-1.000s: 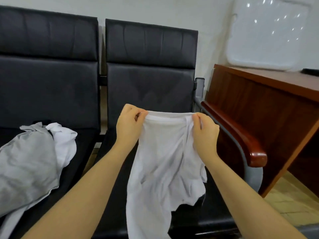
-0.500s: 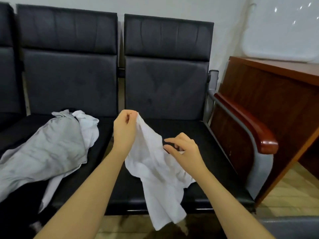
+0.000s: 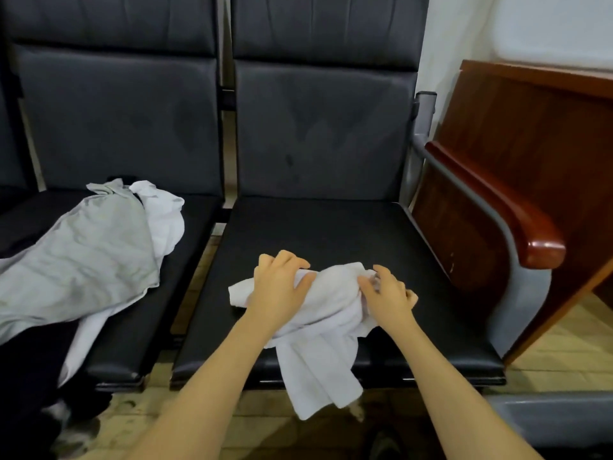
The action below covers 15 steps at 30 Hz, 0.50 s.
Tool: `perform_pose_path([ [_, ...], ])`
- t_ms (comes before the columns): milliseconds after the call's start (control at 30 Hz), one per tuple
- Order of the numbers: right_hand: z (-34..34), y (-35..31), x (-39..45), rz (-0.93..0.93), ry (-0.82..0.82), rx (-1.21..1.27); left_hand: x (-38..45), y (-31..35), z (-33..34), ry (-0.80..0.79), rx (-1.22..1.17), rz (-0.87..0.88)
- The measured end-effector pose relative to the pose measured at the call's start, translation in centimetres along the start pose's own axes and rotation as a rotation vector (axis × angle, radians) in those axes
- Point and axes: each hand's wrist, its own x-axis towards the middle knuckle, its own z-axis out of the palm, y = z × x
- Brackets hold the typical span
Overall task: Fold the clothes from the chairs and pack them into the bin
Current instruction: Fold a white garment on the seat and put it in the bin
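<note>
A crumpled white garment (image 3: 326, 315) lies on the black seat of the right chair (image 3: 331, 227), and one end hangs over the seat's front edge. My left hand (image 3: 278, 285) presses down on its left part with the fingers curled into the cloth. The right part is gathered under the fingers of my right hand (image 3: 386, 292). On the left chair lies a grey garment (image 3: 83, 260) on top of another white piece (image 3: 162, 214).
Dark clothing (image 3: 30, 360) spills off the left chair toward the floor. A red-brown wooden armrest (image 3: 497, 207) and a wooden desk (image 3: 537, 134) close off the right side. A grey rim (image 3: 550, 416) shows at the lower right.
The white garment was held up by its top edge in both hands. It has come down onto the right chair seat, bunched, and both hands now rest on it.
</note>
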Motion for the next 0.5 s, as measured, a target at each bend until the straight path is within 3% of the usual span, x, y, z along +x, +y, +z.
perform_pose_path([
  [200, -0.2, 0.5, 1.6, -0.013, -0.076, 0.094, 1.0, 1.3, 2.7, -0.107, 0.078, -0.072],
  [367, -0.4, 0.8, 1.1, -0.088, 0.052, 0.114, 1.4, 2.3, 3.9, -0.138, 0.071, -0.085],
  [500, -1.1, 1.0, 0.4, -0.089, 0.058, 0.208, 1.1, 2.8, 2.9, -0.054, -0.134, -0.104],
])
